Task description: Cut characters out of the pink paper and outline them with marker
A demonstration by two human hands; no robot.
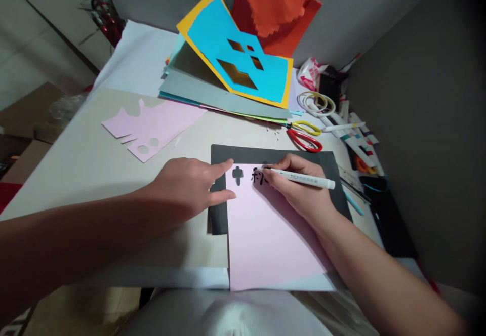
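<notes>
A pink sheet of paper lies over black paper at the front of the table. Near its upper left corner is a small cut-out shape through which dark shows. My right hand grips a white marker, its tip against the sheet beside black handwritten strokes; the fingers partly cover the writing. On the left edge of the sheet rests my left hand, index finger and thumb spread either side of the cut-out, the other fingers curled under.
Behind the sheet lie red-and-yellow-handled scissors and a stack of coloured paper topped by a blue-and-yellow cut-out card. A pink scrap sits to the left. Tape rolls and several markers crowd the right side by a grey wall.
</notes>
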